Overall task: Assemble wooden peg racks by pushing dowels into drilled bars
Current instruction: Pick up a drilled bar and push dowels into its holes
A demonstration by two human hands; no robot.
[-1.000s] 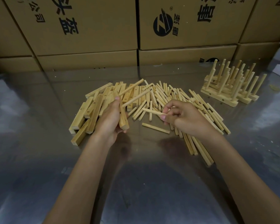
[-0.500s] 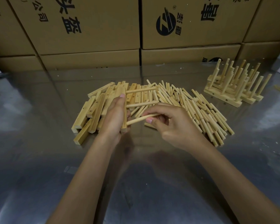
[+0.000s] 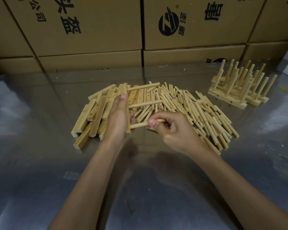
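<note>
Two hands (image 3: 118,120) (image 3: 171,128) gripping bar (image 3: 125,90), dowel (image 3: 139,125).

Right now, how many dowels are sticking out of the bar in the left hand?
3: top dowel, middle dowel, and bottom dowel, which the right hand pinches. The left hand hides most of the bar.

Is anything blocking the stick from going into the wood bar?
Nothing visible. The right hand pinches the dowel, whose end already meets the bar gripped by the left hand. Two dowels above it are already in.
</note>
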